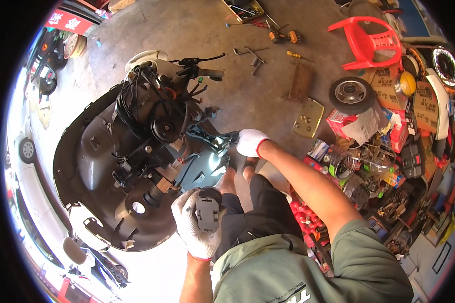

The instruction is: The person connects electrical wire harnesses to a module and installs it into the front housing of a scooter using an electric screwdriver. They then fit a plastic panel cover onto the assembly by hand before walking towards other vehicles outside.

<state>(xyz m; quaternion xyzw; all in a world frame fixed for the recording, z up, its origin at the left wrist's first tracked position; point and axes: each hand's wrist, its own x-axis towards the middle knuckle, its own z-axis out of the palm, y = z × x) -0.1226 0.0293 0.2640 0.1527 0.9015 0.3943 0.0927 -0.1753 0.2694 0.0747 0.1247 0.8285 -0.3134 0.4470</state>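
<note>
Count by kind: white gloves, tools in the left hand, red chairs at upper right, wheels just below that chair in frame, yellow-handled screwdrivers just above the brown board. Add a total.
White gloves: 2
Tool in left hand, grey and black: 1
Red chair: 1
Wheel: 1
Yellow-handled screwdriver: 1
Total: 6

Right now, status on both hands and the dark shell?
Left hand gripping power tool. Right hand at black part, grip unclear. Dark shell: black cables bunched over far end.
</note>
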